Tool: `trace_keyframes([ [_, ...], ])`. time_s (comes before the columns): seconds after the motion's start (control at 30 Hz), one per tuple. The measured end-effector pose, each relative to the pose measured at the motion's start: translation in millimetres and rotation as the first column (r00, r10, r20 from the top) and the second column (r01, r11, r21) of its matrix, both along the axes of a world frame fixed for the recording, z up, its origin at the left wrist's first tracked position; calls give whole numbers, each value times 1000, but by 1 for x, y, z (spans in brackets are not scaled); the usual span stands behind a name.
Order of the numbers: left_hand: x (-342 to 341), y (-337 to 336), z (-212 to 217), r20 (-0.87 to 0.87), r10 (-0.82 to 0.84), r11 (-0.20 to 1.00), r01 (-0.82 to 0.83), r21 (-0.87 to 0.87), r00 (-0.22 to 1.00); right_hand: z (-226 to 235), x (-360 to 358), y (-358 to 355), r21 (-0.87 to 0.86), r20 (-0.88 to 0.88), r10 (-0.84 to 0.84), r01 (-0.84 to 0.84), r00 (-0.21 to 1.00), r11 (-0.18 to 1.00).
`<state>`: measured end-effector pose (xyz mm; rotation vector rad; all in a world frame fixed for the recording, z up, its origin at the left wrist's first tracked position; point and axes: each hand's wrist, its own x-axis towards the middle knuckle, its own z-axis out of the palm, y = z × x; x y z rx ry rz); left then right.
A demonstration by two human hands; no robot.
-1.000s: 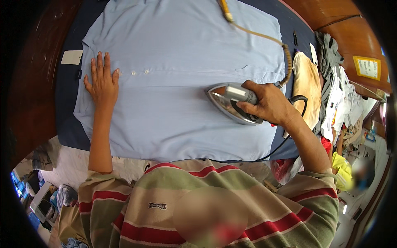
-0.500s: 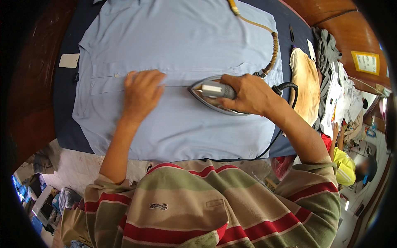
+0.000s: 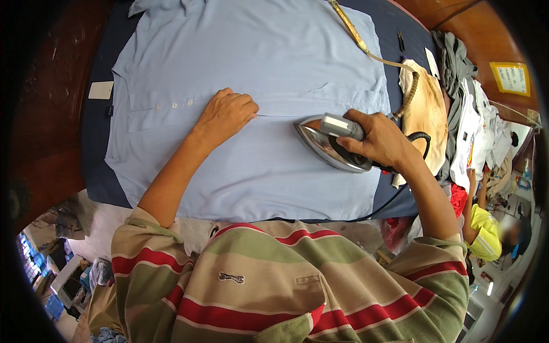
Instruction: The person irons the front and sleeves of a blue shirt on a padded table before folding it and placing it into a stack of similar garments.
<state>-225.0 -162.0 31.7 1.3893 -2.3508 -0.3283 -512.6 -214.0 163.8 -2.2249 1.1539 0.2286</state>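
Note:
A light blue buttoned shirt (image 3: 257, 171) lies spread on a dark navy padded board. My right hand (image 3: 380, 140) wraps round the grey handle of a steam iron (image 3: 329, 146) over the shirt's right part, its tip pointing left; whether the soleplate touches the cloth I cannot tell. My left hand (image 3: 227, 117) is closed, fingertips pinching the shirt's front placket near the middle. To the left of this hand, a few pale buttons (image 3: 190, 103) show along the placket.
A yellowish hose (image 3: 350, 28) and a black cord (image 3: 389, 200) run from the iron. At right lie a scorched cream pad (image 3: 426, 108), black snips (image 3: 401, 41) and heaped garments (image 3: 466, 131). A white card (image 3: 100, 90) is at left. Someone in yellow (image 3: 485, 231) sits at far right.
The iron has moved right and slightly nearer me, and the hose has swung right. My left hand has shifted right along the placket and closed on it, uncovering more buttons.

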Motion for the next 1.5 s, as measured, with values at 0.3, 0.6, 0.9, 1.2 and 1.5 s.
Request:
trace_keyframes([
  [0.3, -3, 3, -1, 7, 21, 997, -20, -76, 1000, -2, 53, -14, -42, 13, 82, -81, 997, 996],
  [0.6, 7, 16, -6, -7, 49, 992, -50, -113, 999, -15, 68, -12, -96, -25, 246, -247, 969, 964],
  [0.9, 123, 73, -49, 383, 798, 540, -834, -111, 466, -9, 70, -10, -55, -62, 169, -172, 984, 983],
  [1.2, 148, 72, -45, 439, 787, 496, -868, -31, 434, -15, 74, -8, -79, -36, 186, -188, 982, 979],
  [1.5, 151, 75, -47, 360, 822, 509, -852, -117, 442, -9, 70, -8, -37, -25, 202, -203, 979, 979],
])
